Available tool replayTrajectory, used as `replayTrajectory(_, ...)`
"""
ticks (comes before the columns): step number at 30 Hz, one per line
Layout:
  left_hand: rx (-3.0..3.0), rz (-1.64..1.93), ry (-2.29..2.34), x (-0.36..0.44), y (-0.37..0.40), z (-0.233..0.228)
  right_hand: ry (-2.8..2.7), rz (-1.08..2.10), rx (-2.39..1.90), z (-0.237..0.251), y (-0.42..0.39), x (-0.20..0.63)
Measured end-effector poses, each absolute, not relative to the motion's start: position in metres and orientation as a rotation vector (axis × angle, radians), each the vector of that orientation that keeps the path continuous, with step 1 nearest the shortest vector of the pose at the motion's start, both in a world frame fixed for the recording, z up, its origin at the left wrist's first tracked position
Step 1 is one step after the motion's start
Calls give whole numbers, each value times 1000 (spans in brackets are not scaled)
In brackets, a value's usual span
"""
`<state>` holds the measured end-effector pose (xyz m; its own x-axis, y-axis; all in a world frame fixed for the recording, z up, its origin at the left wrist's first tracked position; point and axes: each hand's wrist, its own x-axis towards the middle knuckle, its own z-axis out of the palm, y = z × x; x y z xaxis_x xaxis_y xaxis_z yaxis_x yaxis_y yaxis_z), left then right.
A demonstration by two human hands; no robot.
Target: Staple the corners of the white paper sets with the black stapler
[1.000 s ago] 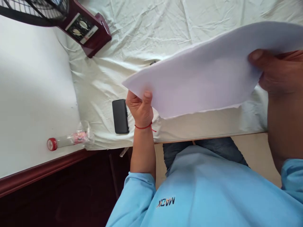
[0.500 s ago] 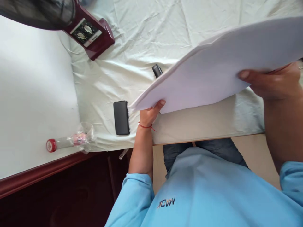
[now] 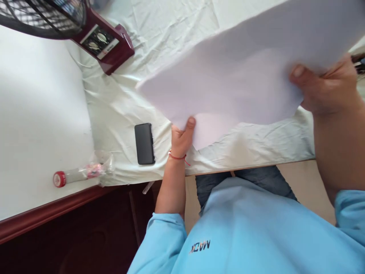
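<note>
Wrinkled cream cloth point(image 3: 159, 49) is spread over the bench, and above it a large sheet of white paper point(image 3: 242, 76) is held up at a tilt, blurred at its edges. The sheet's lower left corner is pinched by the left hand point(image 3: 181, 137), thumb pressed on top and fingers tucked beneath, a thin red thread bracelet point(image 3: 176, 156) showing at the wrist. The sheet's right side is gripped by the right hand point(image 3: 325, 89), thumb laid flat across the paper face, the other fingers hidden behind it; both grips are closed on the paper. A flat black rectangular phone point(image 3: 144, 143) is seen lying on the cloth just left of the sheet's lower corner, near the left hand but apart from it. Further left of the phone, at the cloth's edge, a clear tube with a red cap point(image 3: 75, 175) is lying beside crumpled clear plastic wrap point(image 3: 101, 165). Up and left of the paper, a dark red fan base with two dials point(image 3: 104, 42) is standing on the cloth. A light blue long-sleeved shirt point(image 3: 251, 228) is seen at the bottom.
</note>
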<state>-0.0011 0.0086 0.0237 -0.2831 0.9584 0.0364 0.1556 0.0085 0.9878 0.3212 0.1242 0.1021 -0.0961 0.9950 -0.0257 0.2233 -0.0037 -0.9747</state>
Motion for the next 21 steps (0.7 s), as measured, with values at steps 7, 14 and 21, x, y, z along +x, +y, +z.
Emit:
replayTrajectory(7, 1011, 1109, 1550, 0, -16, 32, -1467, 1457, -1509, 77, 136, 347)
replayTrajectory(14, 902, 1251, 1631, -11, 14, 27, -1489, 1628, -1685, 58, 140, 355)
replayTrajectory(21, 1008, 1131, 1866, -11, 37, 11, -1442, 1784, -1793, 59, 145, 370)
